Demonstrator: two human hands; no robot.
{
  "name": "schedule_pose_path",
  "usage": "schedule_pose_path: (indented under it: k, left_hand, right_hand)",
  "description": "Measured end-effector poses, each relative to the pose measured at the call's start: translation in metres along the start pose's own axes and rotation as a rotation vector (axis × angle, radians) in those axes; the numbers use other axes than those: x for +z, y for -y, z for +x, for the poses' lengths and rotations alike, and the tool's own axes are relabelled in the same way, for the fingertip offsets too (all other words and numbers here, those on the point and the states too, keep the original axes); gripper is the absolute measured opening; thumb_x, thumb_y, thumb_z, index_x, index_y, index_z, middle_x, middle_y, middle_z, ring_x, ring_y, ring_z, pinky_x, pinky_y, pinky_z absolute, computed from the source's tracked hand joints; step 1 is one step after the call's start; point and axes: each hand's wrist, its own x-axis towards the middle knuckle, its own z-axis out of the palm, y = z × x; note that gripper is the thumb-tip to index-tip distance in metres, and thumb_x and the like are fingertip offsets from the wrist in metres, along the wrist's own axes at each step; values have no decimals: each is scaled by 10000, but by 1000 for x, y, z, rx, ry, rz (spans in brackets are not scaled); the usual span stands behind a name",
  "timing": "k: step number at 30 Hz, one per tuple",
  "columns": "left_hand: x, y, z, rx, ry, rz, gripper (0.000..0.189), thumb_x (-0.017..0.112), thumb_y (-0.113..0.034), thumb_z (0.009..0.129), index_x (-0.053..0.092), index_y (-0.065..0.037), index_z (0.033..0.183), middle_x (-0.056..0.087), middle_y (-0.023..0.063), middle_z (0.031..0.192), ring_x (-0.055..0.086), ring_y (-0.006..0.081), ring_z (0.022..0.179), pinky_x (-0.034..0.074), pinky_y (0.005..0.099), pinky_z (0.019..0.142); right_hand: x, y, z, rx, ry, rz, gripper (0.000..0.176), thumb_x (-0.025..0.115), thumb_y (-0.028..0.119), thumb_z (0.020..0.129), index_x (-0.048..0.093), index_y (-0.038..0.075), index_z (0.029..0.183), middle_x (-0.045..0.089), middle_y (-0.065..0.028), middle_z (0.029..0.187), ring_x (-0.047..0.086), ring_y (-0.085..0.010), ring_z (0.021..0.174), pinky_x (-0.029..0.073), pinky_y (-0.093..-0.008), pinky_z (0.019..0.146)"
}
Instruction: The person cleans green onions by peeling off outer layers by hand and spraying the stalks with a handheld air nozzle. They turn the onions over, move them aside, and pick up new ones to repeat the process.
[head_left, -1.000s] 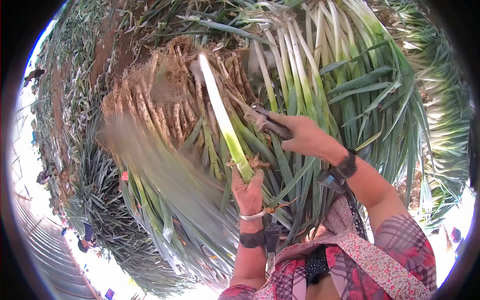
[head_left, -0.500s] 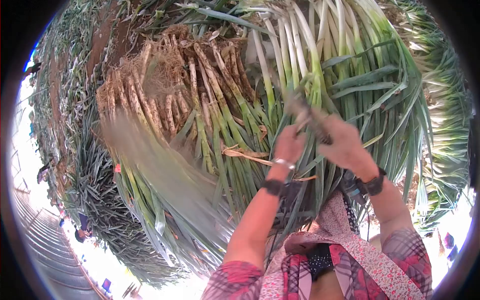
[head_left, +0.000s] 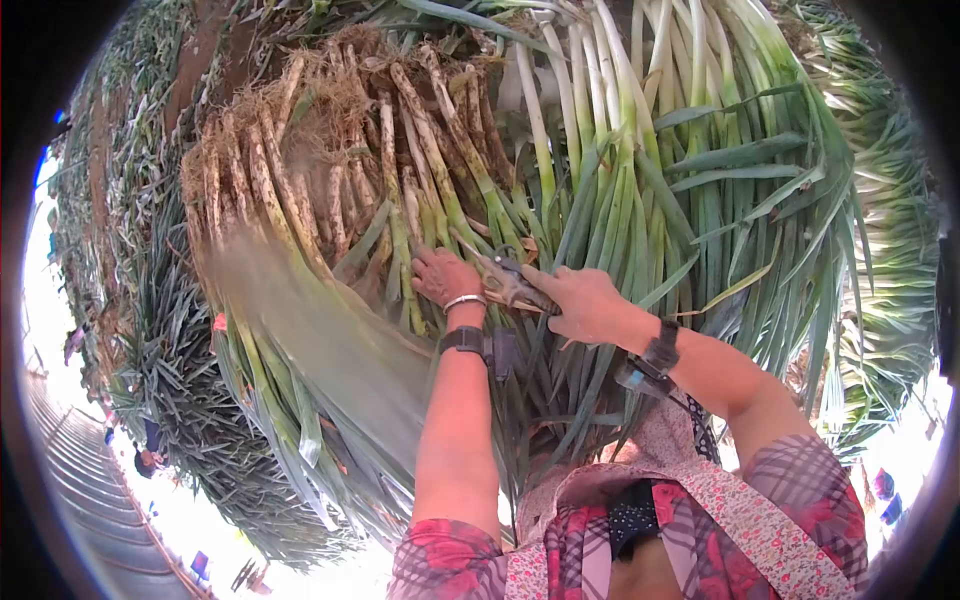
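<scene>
Unpeeled green onions [head_left: 420,175] with brown, dirty skins and tangled roots lie in a heap in front of me. My left hand [head_left: 449,278] is over their stalks, fingers curled in around a green onion just above the leaves. My right hand [head_left: 598,306] is closed around pruning shears [head_left: 518,284], whose jaws point up and left toward the left hand. Dry leaf strips lie under the shears. Peeled green onions [head_left: 625,90] with clean white stems lie to the right of the heap, their green leaves hanging toward me.
A long row of cleaned green onions [head_left: 885,240] runs down the far right. On the left lies a large bank of dark green leaves [head_left: 200,420]. A blurred, pale smear covers the lower left of the heap. Bare brown soil [head_left: 205,75] shows at upper left.
Both hands have moved left and slightly down, from the peeled onions to the unpeeled heap. The shears have moved with my right hand. My left hand now lies on the stalks.
</scene>
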Motion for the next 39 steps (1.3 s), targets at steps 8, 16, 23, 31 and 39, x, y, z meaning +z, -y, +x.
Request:
schedule_pose_path:
  k: [8,16,23,31,39]
  left_hand:
    - [-27,5,1,-81,141,-495,420,696,-289,628,639,25,900,583,210,1003,550,375,964,438,426,847]
    - [-14,30,-23,-92,273,-1037,401,663,-179,640,637,57,963,664,224,876,649,322,818,483,364,768]
    - [-13,43,-35,-143,351,-1365,275,649,-72,697,619,65,934,651,81,835,592,151,707,475,279,676]
    - [-65,43,-5,41,47,-785,312,594,-247,780,573,62,748,534,193,609,544,248,598,442,419,607]
    - [-252,16,81,346,-224,-1882,740,337,-585,926,288,-5,1382,446,155,1334,362,244,1280,225,388,1091]
  right_hand:
    - [-25,-7,66,68,-228,12,723,630,195,674,402,113,1356,588,-181,923,595,-354,855,472,-436,742]
    - [-52,-3,108,56,-246,-38,686,641,211,690,427,114,1335,617,-166,921,617,-335,853,489,-418,729]
    - [-51,-2,125,78,-176,-36,693,634,220,688,422,122,1340,605,-172,921,604,-337,883,482,-416,767]
    - [-58,-9,64,98,-218,46,680,624,215,683,431,126,1328,614,-161,927,604,-335,882,475,-426,756]
    - [-36,-20,-36,127,-216,49,760,625,205,650,388,135,1368,555,-169,865,575,-358,814,453,-444,725]
